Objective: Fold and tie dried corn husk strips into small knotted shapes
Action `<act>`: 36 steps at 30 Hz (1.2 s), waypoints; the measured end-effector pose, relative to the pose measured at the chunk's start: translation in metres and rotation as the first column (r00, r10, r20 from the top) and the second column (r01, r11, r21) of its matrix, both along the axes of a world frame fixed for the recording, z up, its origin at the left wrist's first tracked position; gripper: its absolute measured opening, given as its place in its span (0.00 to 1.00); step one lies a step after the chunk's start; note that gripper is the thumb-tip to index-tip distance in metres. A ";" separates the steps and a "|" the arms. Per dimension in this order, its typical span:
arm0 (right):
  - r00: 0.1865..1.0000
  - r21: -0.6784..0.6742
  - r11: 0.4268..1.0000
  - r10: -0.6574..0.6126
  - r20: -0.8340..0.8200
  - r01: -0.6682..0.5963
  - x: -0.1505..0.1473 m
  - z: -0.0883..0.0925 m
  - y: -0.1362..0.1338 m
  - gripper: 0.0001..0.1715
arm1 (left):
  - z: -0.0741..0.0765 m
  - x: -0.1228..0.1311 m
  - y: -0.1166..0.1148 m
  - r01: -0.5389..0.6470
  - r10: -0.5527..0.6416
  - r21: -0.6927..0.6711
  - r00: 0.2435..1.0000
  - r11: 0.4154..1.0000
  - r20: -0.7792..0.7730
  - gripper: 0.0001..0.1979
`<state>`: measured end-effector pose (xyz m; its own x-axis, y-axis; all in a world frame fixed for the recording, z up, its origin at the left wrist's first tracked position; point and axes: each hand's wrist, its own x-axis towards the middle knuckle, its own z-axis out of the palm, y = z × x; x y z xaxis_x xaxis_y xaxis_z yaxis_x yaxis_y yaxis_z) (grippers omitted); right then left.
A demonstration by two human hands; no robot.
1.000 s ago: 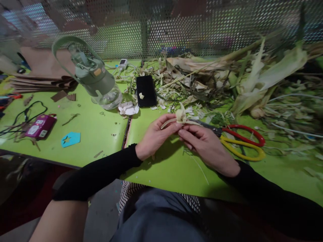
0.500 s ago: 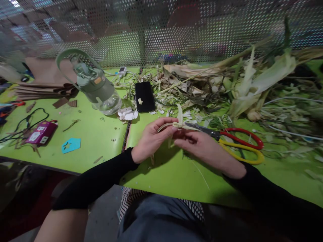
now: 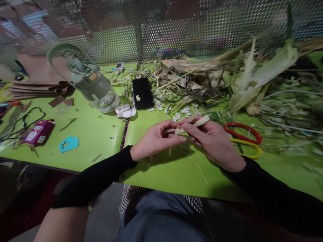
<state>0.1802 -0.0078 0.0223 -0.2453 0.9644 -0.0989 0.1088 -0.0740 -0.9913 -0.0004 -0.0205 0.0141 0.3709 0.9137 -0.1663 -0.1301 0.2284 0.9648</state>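
Pale strips of what looks like corn husk [image 3: 179, 131] cross one another between my two hands, just above the green tabletop [image 3: 166, 178]. My left hand [image 3: 161, 136] is closed on the strips, thumb along the near side. Thumb and fingers of my right hand [image 3: 210, 139] pinch a husk strip whose flat end sticks up to the right. Short ends hang below my left hand. Partly behind my right hand lie scissors with one red and one yellow handle [image 3: 248, 154]; their blades are hidden.
Behind my hands lie a black phone [image 3: 143, 94] and a heap of husk scraps [image 3: 186, 80]. Whole corn husks [image 3: 267, 74] lie at the right. Leftward stand a green water bottle [image 3: 96, 87], a purple box [image 3: 39, 132] and a blue paper piece [image 3: 69, 144]. A perforated screen [image 3: 121, 30] borders the back.
My right hand has turned and now grips the strip that stood upright, which leans to the right. My left hand has shifted its hold slightly. The view has moved a little.
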 end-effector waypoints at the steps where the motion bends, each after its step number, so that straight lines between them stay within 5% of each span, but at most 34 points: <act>1: 1.000 0.007 1.000 -0.004 -0.010 0.004 0.000 0.000 -0.001 0.19 | 0.000 0.001 0.000 -0.004 0.004 0.014 1.000 1.000 -0.002 0.19; 11: 0.997 0.034 0.999 -0.028 -0.077 0.031 0.003 -0.006 0.004 0.15 | 0.000 -0.001 0.002 -0.003 0.001 0.043 0.999 0.999 0.039 0.19; 17: 0.991 0.066 0.997 -0.019 -0.135 0.028 0.001 -0.005 0.006 0.19 | -0.004 -0.001 0.002 0.036 -0.042 0.099 0.998 0.994 0.056 0.08; 25: 0.997 0.188 0.982 -0.045 0.061 0.033 0.001 -0.002 0.004 0.11 | -0.013 0.001 0.005 -0.058 0.055 0.018 0.991 0.998 0.124 0.14; 36: 0.991 0.184 0.978 -0.114 0.069 0.100 0.006 -0.003 0.008 0.15 | 0.002 -0.001 0.003 -0.079 0.081 -0.024 0.994 0.997 0.077 0.09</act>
<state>0.1859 -0.0001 0.0189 -0.1381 0.9884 0.0637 0.1880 0.0893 -0.9781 -0.0014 -0.0173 0.0159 0.3094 0.9375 -0.1592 -0.2237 0.2344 0.9460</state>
